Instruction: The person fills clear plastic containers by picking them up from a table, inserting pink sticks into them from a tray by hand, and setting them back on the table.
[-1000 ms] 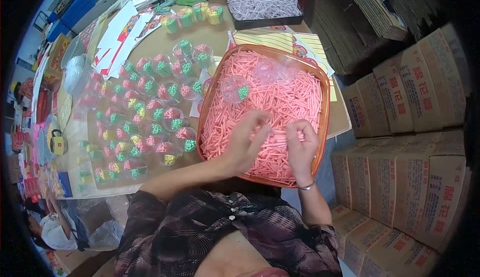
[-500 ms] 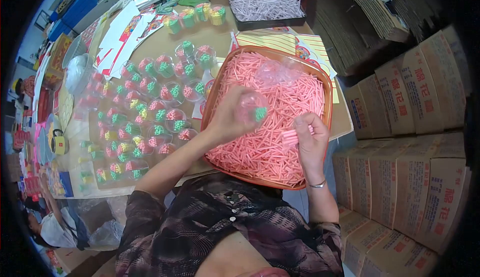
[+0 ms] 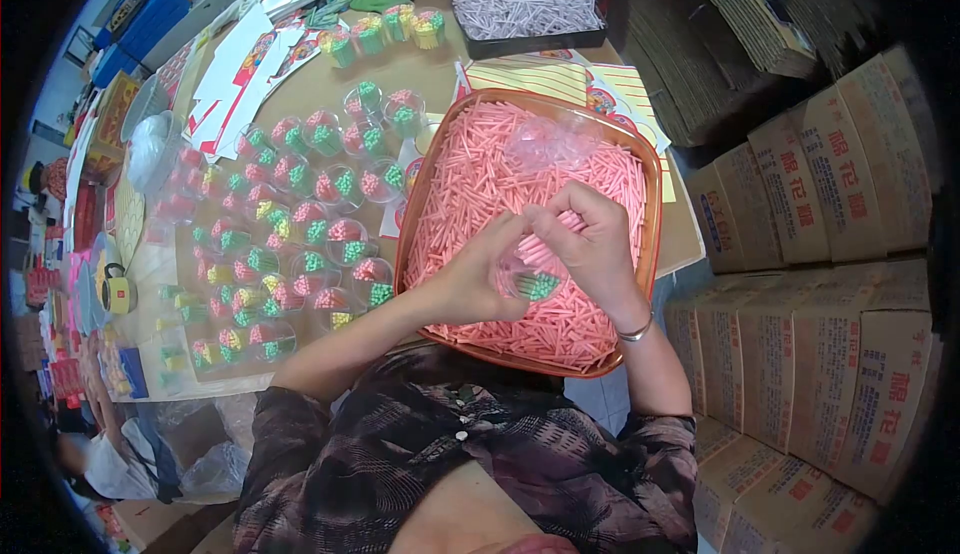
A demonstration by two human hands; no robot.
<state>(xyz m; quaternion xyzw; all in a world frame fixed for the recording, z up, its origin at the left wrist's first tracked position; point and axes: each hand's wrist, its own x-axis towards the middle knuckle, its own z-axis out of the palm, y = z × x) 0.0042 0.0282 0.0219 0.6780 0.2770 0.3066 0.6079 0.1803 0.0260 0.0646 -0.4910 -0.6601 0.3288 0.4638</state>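
My left hand (image 3: 478, 276) is wrapped round a clear plastic cup (image 3: 538, 286) with short green sticks in it. Close against the cup's mouth, my right hand (image 3: 596, 251) pinches a small bundle of pink sticks (image 3: 535, 252); whether their ends are inside the cup I cannot tell. Both hands are over a brown-rimmed tub (image 3: 655, 204) heaped with loose pink sticks (image 3: 470, 179). A crumpled clear plastic piece (image 3: 548, 144) lies on the heap. Left of the tub stand many clear cups (image 3: 340, 184) filled with pink, green and yellow sticks.
A black tray (image 3: 530, 44) of pale lilac sticks sits beyond the tub. Several yellow-and-green cups (image 3: 370, 34) stand beside it, near printed card sheets (image 3: 240, 64). Cardboard boxes (image 3: 800, 354) are stacked at the right. A person in a white top (image 3: 120, 464) is at lower left.
My right hand has moved up and left with the pink sticks to the cup. The left hand has shifted slightly down and right, bringing the cup closer. One more filled cup shows by the tub.
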